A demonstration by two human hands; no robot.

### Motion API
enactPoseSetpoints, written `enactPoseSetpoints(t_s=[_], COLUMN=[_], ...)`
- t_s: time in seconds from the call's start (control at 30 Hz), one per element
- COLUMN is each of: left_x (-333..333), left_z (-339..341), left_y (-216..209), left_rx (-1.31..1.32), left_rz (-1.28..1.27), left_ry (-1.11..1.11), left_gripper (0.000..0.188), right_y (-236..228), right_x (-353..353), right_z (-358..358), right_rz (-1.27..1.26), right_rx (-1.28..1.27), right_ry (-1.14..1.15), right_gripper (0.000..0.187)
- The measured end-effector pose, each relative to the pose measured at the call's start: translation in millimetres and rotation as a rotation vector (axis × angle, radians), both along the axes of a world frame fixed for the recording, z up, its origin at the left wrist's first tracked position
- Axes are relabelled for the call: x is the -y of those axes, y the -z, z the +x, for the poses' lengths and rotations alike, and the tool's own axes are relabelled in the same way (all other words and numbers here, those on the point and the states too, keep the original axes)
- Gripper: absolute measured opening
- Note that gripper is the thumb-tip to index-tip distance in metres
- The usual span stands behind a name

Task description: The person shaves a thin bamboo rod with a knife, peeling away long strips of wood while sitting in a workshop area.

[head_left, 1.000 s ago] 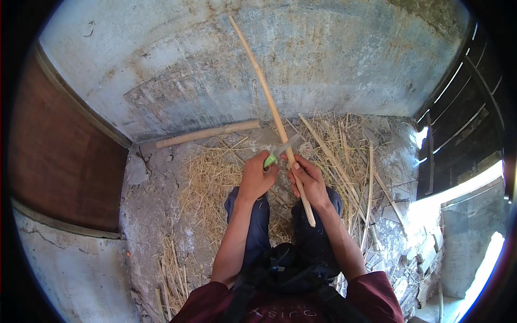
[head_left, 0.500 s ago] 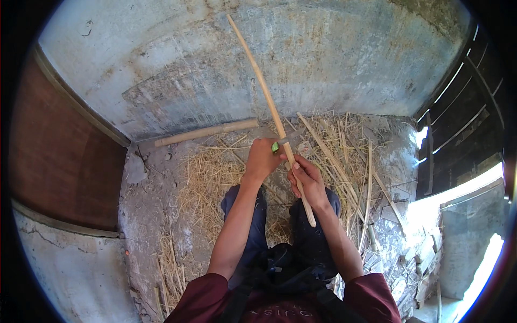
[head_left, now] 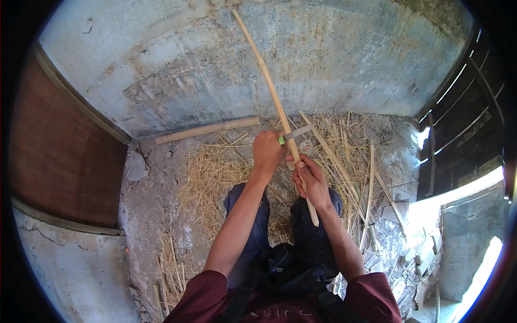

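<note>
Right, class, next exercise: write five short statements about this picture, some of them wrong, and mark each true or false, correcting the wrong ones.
1. The left hand grips a green-handled knife. True.
2. The right hand holds a long pale stick. True.
3. In the picture, the knife's blade is well apart from the stick. False: the blade crosses the stick, just above the right hand.
4. A thick pole lies on the floor by the foot of the wall. True.
5. Straw lies on only one side of the person's legs. False: straw lies on both sides.
</note>
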State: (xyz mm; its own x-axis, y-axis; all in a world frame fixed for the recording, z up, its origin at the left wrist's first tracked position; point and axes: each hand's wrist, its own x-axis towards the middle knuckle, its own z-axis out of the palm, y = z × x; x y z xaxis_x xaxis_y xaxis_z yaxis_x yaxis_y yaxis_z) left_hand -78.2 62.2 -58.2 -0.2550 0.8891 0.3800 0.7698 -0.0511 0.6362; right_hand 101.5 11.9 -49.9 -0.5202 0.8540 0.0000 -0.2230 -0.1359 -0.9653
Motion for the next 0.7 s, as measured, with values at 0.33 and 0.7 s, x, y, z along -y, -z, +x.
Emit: enactPoseSetpoints(t_s=[0.33, 0.7], left_x=[-15, -21], left_z=[9, 17], left_y=[2, 9], left_rx=[-0.086, -0.087], left_rz=[0.011, 0.092], left_ry=[-0.069, -0.077], left_gripper=[0.012, 0.015], right_y=[2, 4], right_x=[-8, -12], right_z=[11, 14], right_rz=[0.000, 0.007], right_rx=[0.034, 0.026], right_ry=[0.020, 0.037], right_gripper=[0.033, 0.034])
